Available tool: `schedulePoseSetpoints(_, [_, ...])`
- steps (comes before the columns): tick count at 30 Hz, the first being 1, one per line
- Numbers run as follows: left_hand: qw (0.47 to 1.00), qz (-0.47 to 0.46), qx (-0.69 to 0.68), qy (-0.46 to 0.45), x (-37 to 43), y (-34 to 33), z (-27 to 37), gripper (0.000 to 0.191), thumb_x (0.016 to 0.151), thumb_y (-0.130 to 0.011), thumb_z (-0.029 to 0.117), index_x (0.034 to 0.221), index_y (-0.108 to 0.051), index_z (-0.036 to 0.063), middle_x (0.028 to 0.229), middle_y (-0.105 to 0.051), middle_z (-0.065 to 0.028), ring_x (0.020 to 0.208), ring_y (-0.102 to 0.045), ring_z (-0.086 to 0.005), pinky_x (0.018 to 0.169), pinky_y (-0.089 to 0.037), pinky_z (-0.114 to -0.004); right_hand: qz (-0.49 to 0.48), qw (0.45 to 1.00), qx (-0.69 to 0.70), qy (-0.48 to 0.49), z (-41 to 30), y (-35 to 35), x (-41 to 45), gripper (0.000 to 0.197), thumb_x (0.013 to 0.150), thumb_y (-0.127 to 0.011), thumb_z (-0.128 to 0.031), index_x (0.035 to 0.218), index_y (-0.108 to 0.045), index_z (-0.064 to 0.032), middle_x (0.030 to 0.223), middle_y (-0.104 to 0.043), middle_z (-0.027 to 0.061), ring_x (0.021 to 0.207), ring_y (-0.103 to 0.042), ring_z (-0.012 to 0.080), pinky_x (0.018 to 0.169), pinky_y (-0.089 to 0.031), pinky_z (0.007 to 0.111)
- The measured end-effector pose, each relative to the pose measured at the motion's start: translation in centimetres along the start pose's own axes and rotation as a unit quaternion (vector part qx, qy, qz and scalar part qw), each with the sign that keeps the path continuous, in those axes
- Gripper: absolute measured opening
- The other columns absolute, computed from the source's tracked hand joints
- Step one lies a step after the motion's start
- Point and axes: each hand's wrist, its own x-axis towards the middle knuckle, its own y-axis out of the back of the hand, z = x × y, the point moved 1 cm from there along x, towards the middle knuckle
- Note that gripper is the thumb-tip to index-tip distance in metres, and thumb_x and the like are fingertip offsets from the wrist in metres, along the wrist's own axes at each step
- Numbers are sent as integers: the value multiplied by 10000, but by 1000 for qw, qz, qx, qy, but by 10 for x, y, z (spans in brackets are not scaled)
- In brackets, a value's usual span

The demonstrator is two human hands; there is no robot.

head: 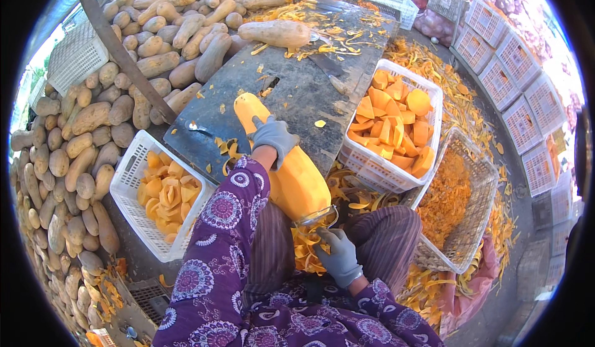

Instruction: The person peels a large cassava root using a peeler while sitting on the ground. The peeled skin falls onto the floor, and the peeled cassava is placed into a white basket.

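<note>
A long, peeled butternut-type squash (297,179), bright orange, slants from the dark work board (218,103) down toward my lap. My left hand (274,139), in a grey glove, presses on its upper half from above. At its near, lower end is a metal peeler (318,216) with a wide frame. My right hand (338,255), also gloved, grips the peeler, whose handle is mostly hidden by the fingers. Orange peelings (304,249) lie between my knees below the squash.
Crates of cut squash stand left (135,198) and right (390,184); another crate (474,254) holds orange pulp. On the board lie a knife (331,73), a spoon-like tool (199,127) and an unpeeled squash (274,32). Unpeeled squashes (93,119) are heaped left; stacked crates (520,82) line the right.
</note>
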Motion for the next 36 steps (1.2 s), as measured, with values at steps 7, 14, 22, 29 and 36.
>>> schedulePoseSetpoints(7, [995,20,-77,-62,-29,-10,-10,638,886,-627,585,1385,-628,188,1600,-376,-84,1525,-192,-399,1191,-250,-593,32,998,61,-14,2,-6,11,397,774,-829,-113,1145,-695,-65,1086,-691,148,936,-704,295,798,-574,345])
schedulePoseSetpoints(14, [993,91,-71,-33,-22,-5,-4,643,899,-623,561,1440,-574,217,1639,-321,-82,1536,-179,-397,1191,-226,-629,103,963,245,-46,2,-42,75,394,769,-831,-68,1133,-684,-32,998,-696,73,853,-666,141,771,-539,288])
schedulePoseSetpoints(22, [998,62,-25,-9,5,13,20,587,918,-584,510,1420,-599,207,1636,-334,-69,1539,-169,-390,1189,-165,-681,44,995,75,-41,6,-27,114,419,786,-811,-136,1171,-657,-79,1055,-645,129,885,-666,276,767,-547,357])
schedulePoseSetpoints(29, [999,42,7,-6,34,15,35,519,912,-568,494,1337,-667,214,1584,-410,-45,1530,-184,-392,1173,-133,-714,1,997,53,-49,6,-23,129,413,823,-757,-151,1216,-637,-112,1119,-646,148,972,-676,356,815,-557,422])
schedulePoseSetpoints(36, [999,35,37,-18,55,18,37,481,891,-580,504,1250,-730,222,1518,-485,-20,1516,-218,-393,1158,-127,-739,30,996,72,-46,14,-15,150,417,823,-720,-112,1230,-629,-115,1075,-651,157,895,-682,342,784,-560,420])
